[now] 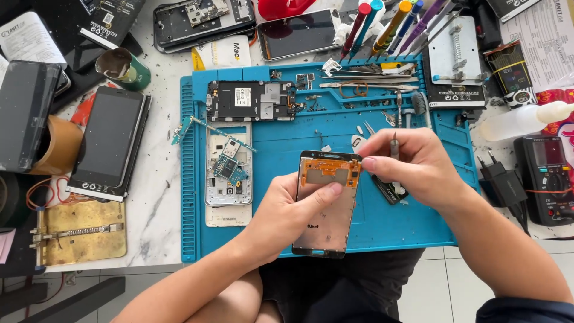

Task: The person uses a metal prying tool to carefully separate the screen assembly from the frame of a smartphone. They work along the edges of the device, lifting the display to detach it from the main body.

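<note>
The phone screen assembly [326,206], back side up with orange flex at its top, sits clamped in the left hand [287,212] above the blue repair mat's [418,221] near edge, while the right hand [412,164] pinches a slim metal tool [394,145] beside its top corner.

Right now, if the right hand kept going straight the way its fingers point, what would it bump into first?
The right hand points left, its fingers already at the top edge of the phone screen panel that the left hand holds. It would meet that panel's orange flex strip first, though depth is hard to judge.
</note>
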